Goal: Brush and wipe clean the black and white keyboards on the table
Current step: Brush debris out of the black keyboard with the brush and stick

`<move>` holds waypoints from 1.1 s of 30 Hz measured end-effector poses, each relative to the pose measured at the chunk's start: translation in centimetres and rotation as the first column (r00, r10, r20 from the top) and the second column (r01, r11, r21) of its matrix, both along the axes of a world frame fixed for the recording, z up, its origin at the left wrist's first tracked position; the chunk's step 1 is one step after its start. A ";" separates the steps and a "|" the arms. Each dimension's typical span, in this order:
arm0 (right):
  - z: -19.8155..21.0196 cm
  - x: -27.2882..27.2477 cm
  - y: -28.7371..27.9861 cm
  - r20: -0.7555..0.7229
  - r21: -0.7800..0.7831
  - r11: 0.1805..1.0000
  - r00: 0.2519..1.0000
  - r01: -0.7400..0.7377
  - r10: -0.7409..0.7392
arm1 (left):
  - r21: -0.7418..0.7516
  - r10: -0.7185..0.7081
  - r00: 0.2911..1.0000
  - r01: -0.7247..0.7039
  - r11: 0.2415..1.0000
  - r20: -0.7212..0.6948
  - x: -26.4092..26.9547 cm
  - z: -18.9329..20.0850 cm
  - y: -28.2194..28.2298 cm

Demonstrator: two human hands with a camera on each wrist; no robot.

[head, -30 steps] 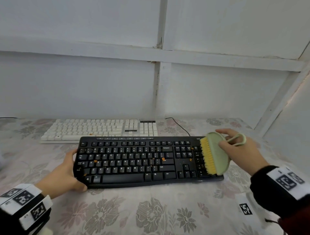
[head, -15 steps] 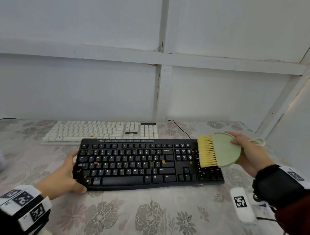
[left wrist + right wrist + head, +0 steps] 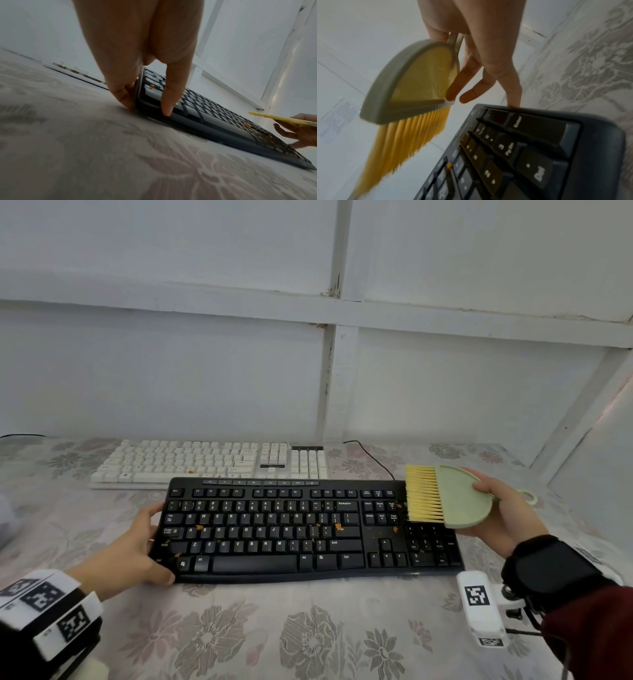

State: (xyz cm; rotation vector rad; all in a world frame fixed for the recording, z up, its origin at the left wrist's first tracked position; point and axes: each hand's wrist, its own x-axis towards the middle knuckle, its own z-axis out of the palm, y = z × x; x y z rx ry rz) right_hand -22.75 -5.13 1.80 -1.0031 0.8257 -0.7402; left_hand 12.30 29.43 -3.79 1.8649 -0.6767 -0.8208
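Note:
The black keyboard [image 3: 308, 529] lies across the middle of the table, with orange crumbs [image 3: 339, 527] scattered on its keys. My left hand [image 3: 150, 542] grips its left end, thumb [image 3: 168, 105] on the front corner and fingers [image 3: 121, 93] against the side edge. My right hand [image 3: 486, 501] holds a green brush [image 3: 462, 498] by its handle. The brush lies flat in the air above the number pad, its yellow bristles [image 3: 423, 494] pointing left. One finger [image 3: 513, 102] touches the keyboard's [image 3: 530, 155] far right corner. The white keyboard [image 3: 205, 463] sits behind the black one.
A floral tablecloth [image 3: 308, 638] covers the table. A black cable [image 3: 370, 457] runs back from the keyboards toward the white panelled wall [image 3: 239, 371]. The wall's side panel closes in the right. A blurred white object [image 3: 7, 518] shows at the left edge.
The brush stood bristles-down on the number pad; my right hand has lifted it off and turned it flat, bristles pointing left. My left hand has kept its grip.

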 end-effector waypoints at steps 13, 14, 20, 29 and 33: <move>0.1 0.1 0.5 0.020 -0.038 0.999 1.000 -0.019 0.020 | 0.043 -0.061 0.998 0.060 0.997 0.025 0.2 -0.1 0.2; 0.0 0.1 0.5 0.021 -0.043 0.999 1.000 -0.013 0.014 | 0.045 -0.063 0.998 0.062 0.997 0.025 0.1 0.0 0.2; -0.4 0.1 0.5 0.019 -0.054 0.999 1.000 -0.005 0.006 | 0.090 -0.085 0.991 0.075 0.993 0.104 -0.3 0.5 0.0; 0.0 -0.1 0.7 0.022 -0.081 0.997 1.000 -0.003 0.005 | 0.117 -0.090 0.974 0.067 0.991 0.207 -1.0 0.7 -0.4; 0.1 -0.2 0.8 0.015 -0.106 0.994 1.000 -0.014 0.016 | 0.120 -0.076 0.966 0.048 0.992 0.245 -0.9 0.5 -0.3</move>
